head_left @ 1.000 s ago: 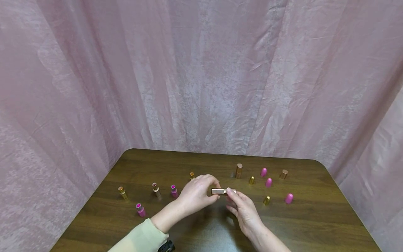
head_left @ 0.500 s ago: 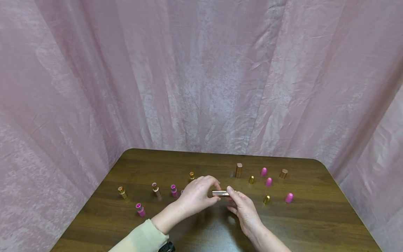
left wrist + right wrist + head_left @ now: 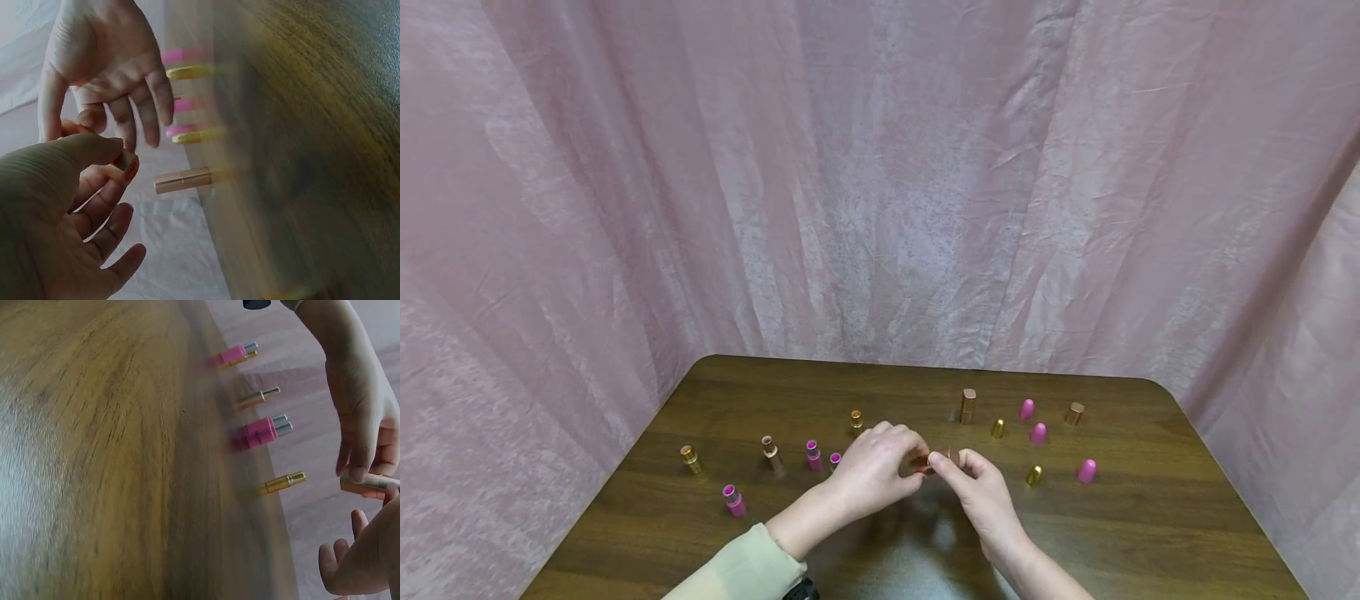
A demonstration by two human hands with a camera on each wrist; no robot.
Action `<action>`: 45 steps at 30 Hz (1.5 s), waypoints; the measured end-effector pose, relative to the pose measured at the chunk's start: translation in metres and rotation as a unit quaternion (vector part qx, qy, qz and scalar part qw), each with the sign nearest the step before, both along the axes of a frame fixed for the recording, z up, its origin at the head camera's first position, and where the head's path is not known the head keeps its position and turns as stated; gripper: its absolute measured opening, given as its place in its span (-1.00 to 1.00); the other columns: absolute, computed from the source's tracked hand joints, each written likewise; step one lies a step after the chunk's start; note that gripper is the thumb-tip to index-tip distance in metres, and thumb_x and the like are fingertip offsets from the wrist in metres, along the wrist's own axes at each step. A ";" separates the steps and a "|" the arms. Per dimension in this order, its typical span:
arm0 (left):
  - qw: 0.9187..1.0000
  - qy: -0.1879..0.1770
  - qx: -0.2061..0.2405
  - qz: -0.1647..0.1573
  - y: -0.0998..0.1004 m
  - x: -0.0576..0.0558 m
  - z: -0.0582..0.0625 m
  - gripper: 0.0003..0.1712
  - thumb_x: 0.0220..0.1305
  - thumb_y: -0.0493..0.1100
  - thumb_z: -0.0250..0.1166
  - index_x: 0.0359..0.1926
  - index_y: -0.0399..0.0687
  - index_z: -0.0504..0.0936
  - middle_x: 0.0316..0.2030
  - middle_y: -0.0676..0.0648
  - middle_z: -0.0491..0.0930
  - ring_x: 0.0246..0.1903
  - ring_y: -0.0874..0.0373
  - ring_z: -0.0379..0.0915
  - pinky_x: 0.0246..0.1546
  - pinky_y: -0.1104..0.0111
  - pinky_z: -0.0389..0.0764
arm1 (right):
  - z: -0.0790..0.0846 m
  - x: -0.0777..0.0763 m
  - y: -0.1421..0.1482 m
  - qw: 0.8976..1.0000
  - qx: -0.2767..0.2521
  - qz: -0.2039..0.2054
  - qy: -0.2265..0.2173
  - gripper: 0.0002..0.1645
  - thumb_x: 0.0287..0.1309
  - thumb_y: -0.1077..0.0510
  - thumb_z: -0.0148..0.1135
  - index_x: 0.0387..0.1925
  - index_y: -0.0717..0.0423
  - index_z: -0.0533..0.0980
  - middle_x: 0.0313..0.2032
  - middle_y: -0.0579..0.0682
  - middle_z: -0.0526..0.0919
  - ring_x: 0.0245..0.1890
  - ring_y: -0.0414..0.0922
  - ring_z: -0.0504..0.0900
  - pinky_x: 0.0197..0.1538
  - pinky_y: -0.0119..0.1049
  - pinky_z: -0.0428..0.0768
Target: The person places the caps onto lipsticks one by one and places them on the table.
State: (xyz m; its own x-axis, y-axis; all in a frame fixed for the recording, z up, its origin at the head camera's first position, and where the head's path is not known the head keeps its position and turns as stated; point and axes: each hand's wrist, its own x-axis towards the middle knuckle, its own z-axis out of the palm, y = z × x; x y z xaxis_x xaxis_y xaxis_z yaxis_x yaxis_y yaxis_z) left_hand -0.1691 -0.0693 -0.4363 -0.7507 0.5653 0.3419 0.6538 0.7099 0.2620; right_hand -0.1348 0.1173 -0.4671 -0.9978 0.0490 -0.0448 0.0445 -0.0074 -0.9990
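Observation:
A rose-gold lipstick tube (image 3: 921, 465) is held between both hands above the middle of the table. My left hand (image 3: 876, 462) pinches its left end with thumb and fingers. From the other side my right hand (image 3: 988, 500) grips the right end, thumb along the tube. Fingers cover most of it in the head view; more of the tube (image 3: 365, 484) shows in the right wrist view. Behind the hands stands another rose-gold lipstick (image 3: 968, 407), with its cap on.
Uncapped lipstick bases stand at left: gold (image 3: 691, 460), pink (image 3: 734, 501), rose-gold (image 3: 771, 452) and several more. Right of the hands are loose caps: pink (image 3: 1087, 472), gold (image 3: 1034, 477), rose-gold (image 3: 1075, 414). A pink curtain (image 3: 887, 208) hangs behind the wooden table (image 3: 1120, 533).
My right thumb has moved left along the tube, closer to my left fingers. The tube has turned, and less of it shows. The lipsticks and caps on the table stay put.

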 end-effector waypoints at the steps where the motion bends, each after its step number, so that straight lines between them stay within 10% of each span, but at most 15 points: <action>1: 1.000 -0.007 0.007 -0.002 0.001 -0.001 0.000 -0.75 0.11 -0.08 0.52 -0.17 0.13 0.69 -0.26 0.22 0.61 -0.23 0.26 0.45 -0.18 0.39 0.51 | 0.001 0.001 0.001 1.000 0.001 0.003 0.007 -0.57 0.15 -0.03 0.50 -0.52 0.11 0.45 -0.34 -0.07 0.65 -0.16 -0.12 0.52 -0.02 -0.18 0.39; 9: 0.991 -0.109 0.076 0.010 0.008 -0.014 -0.001 -0.79 0.19 -0.10 0.51 -0.17 0.14 0.67 -0.26 0.21 0.63 -0.17 0.23 0.52 -0.10 0.34 0.54 | 0.011 0.002 0.035 0.979 0.147 0.030 0.139 -0.82 0.20 0.09 0.47 -0.18 0.01 0.67 -0.07 -0.07 0.70 -0.01 -0.13 0.62 0.06 -0.24 0.56; 17: 0.973 -0.188 0.132 0.031 0.020 -0.043 0.006 -0.81 0.16 -0.11 0.51 -0.26 0.10 0.64 -0.28 0.15 0.63 -0.21 0.18 0.57 -0.16 0.30 0.55 | 0.013 -0.008 0.098 0.836 0.455 -0.005 0.307 -0.51 0.13 -0.06 0.51 0.07 0.00 0.65 0.11 -0.02 0.65 0.26 0.12 0.44 0.28 0.18 0.31; 22: 0.966 -0.216 0.134 0.051 0.031 -0.062 0.007 -0.81 0.18 -0.06 0.51 -0.26 0.12 0.66 -0.31 0.19 0.62 -0.28 0.27 0.53 -0.21 0.32 0.54 | 0.008 -0.011 0.127 0.788 0.535 0.008 0.305 -0.33 0.10 -0.18 0.50 0.19 0.00 0.60 0.19 0.03 0.61 0.35 0.19 0.35 0.28 0.32 0.25; 45: 0.959 -0.209 0.044 0.186 0.059 -0.127 -0.054 -0.80 0.15 -0.08 0.51 -0.35 0.07 0.62 -0.37 0.10 0.59 -0.34 0.12 0.50 -0.25 0.18 0.54 | -0.009 0.004 0.150 0.796 0.545 -0.003 0.263 -0.38 0.21 -0.23 0.41 0.19 -0.01 0.61 0.21 0.04 0.60 0.40 0.20 0.30 0.30 0.34 0.21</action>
